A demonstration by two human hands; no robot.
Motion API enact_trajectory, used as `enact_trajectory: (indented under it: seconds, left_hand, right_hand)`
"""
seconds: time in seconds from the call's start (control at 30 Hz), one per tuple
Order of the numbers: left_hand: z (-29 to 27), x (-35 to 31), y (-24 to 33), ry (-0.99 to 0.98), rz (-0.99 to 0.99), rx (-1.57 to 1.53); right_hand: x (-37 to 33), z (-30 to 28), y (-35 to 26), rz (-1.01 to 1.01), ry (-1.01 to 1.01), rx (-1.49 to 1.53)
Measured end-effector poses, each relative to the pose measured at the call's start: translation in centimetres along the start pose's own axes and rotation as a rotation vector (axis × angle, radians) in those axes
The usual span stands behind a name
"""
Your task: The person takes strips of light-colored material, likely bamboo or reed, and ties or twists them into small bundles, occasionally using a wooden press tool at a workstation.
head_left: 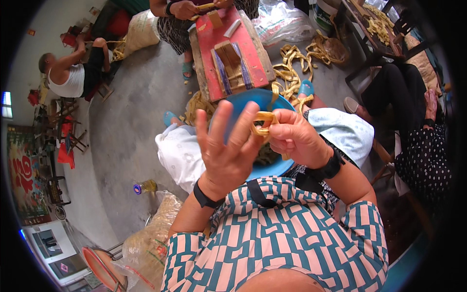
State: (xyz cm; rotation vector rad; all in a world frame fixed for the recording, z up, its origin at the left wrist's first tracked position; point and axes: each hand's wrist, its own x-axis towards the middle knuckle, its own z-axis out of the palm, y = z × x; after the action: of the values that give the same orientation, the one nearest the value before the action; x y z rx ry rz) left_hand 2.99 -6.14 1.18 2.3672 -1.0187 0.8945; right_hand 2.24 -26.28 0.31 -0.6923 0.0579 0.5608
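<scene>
My right hand is closed, its thumb and fingers pinching a yellow strip bent into a small loop. Close beside the loop, my left hand has its fingers stretched and spread, slightly blurred; whether its thumb touches the strip is unclear. Both hands are above a blue basin at my lap, and they hide most of what lies in it. Beyond the basin stands a red-topped wooden bench with a wooden block holder on it.
Long yellow strips lie on the floor to the bench's right. Across the bench, another person's hands hold a strip. One co-worker sits far left, another at the right. A jar and a plastic sack are at my left.
</scene>
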Motion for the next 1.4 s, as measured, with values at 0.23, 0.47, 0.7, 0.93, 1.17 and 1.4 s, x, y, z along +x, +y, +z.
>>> enact_trajectory:
  seconds: [0.23,0.47,0.7,0.93,1.17,1.4]
  left_hand:
    - [0.2,-0.6,-1.0,-0.171,-0.161,-0.046]
    - [-0.2,-1.6,0.4,-0.071,0.001,-0.201]
    - [1.6,-2.5,-0.4,-0.138,-0.287,-0.518]
    - [1.1,-2.7,-1.4,-0.386,-1.151,-1.334]
    - [1.0,-4.8,-2.9,0.060,-1.205,-1.542]
    - [1.4,-5.8,-4.4,-0.028,-1.288,-1.433]
  right_hand:
    - [0.4,-1.2,0.4,0.029,0.022,-0.261]
    - [0.5,-1.3,1.4,-0.133,0.162,-0.445]
    - [0.0,-1.8,0.5,0.015,-0.003,-0.143]
    - [0.6,-1.8,1.9,-0.212,0.017,-0.623]
    - [-0.9,-2.2,0.7,-0.132,0.026,-0.742]
    - [-0.4,-3.3,1.2,-0.396,0.029,-1.413]
